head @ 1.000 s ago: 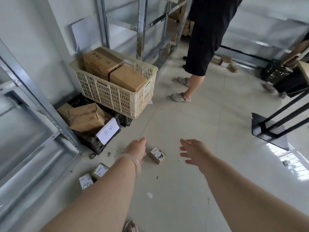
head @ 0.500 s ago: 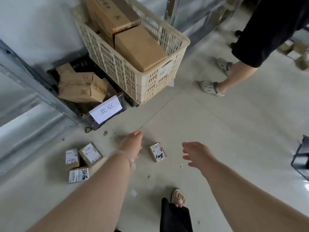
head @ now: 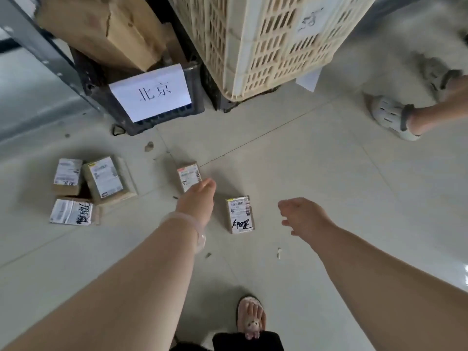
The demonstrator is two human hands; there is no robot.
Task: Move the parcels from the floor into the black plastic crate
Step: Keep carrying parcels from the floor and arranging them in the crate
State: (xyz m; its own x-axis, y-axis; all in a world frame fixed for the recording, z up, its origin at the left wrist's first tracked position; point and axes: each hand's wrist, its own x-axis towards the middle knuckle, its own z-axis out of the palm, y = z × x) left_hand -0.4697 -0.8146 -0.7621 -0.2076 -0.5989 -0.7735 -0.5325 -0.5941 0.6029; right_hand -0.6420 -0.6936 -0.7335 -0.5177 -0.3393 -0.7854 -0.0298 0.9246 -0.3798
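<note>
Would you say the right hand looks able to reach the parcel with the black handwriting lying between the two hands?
Probably yes. The right hand is open and empty, just beside the handwritten parcel, with only bare floor between them. The left hand is over at another parcel, so it is not in the way.

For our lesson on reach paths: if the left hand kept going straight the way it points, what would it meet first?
Most likely the small parcel just beyond the left hand; its fingertips already overlap the label's near edge, though contact is unclear.
</note>
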